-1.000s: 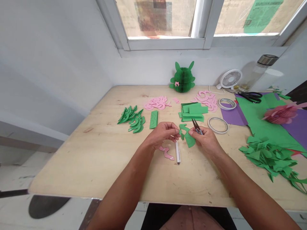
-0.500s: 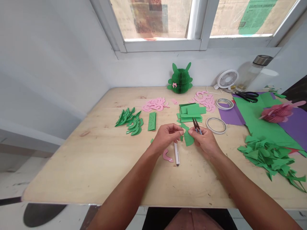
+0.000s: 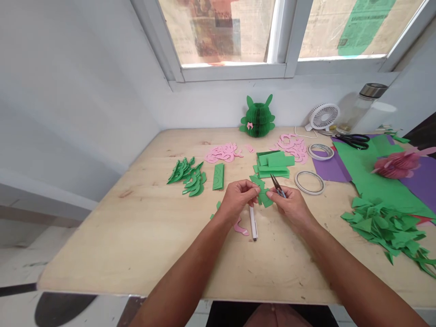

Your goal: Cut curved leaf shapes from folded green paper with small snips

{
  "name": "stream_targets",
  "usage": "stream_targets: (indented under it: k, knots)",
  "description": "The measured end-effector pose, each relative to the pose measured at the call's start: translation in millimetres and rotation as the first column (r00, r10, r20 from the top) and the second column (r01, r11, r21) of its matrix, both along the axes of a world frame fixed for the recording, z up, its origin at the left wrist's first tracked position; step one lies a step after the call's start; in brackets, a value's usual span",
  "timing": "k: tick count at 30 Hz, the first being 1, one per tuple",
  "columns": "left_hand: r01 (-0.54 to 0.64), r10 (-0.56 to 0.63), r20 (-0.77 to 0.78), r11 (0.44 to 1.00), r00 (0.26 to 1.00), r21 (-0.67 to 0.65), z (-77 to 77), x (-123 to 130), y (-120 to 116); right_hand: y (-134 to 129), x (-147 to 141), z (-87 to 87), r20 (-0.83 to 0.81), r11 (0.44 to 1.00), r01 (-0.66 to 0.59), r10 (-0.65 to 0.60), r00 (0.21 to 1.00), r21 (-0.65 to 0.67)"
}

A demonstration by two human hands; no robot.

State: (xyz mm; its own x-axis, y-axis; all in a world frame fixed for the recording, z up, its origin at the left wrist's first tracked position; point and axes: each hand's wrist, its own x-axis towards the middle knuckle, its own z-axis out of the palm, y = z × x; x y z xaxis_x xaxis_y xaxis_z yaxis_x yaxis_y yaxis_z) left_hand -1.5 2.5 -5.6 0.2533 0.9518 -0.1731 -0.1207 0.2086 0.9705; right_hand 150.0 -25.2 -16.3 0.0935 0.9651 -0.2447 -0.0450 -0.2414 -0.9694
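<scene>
Between my two hands is a cut piece of green paper (image 3: 266, 200) with a curved, notched outline. My left hand (image 3: 238, 199) pinches its left side between thumb and fingers. On the other side, my right hand (image 3: 291, 206) touches the paper with its thumb and keeps small thread snips (image 3: 277, 185) in its fingers, blades pointing up and away. A white pen (image 3: 254, 223) lies just below the paper, and a curved pink paper piece (image 3: 241, 228) is partly hidden by my left wrist. Behind the hands rests a stack of folded green paper (image 3: 276, 162).
Green cut shapes (image 3: 194, 181) and a marked green strip (image 3: 218, 177) lie left. Pink cutouts (image 3: 223, 152) sit farther back, near a green paper figure (image 3: 259, 120). Tape rolls (image 3: 309, 182), black scissors (image 3: 354, 141), a fan (image 3: 324, 116) and green scraps (image 3: 391, 227) are right.
The green paper has turned and shifted slightly between my fingers. My hands stay close together, and the snips remain in the right one. The whole view has tilted up a little.
</scene>
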Motion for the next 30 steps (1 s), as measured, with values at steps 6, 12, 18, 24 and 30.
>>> stream_targets:
  k: [6,12,18,24,30]
  knots:
    - [0.025,-0.023,0.032,0.998,0.999,-0.059,-1.2,-1.6,1.8,0.3,1.0,-4.0,0.013,1.000,-0.020,0.019,1.000,0.005]
    - [0.045,-0.044,0.021,0.997,0.999,-0.067,-5.9,-2.0,1.9,0.8,0.5,-1.5,-0.015,1.000,0.019,-0.019,1.000,0.022]
    - [0.095,-0.094,0.018,0.991,0.995,-0.096,-7.6,-2.0,2.0,0.0,1.3,5.2,-0.062,0.997,0.072,-0.071,0.996,0.020]
    - [0.095,-0.093,0.022,0.990,0.995,-0.108,-7.8,-2.3,2.6,1.1,2.7,1.3,-0.081,0.996,0.081,-0.077,0.994,0.038]
    - [0.107,-0.105,0.022,0.989,0.994,-0.103,-8.4,-2.6,3.1,1.2,2.7,2.6,-0.087,0.994,0.093,-0.088,0.992,0.052]
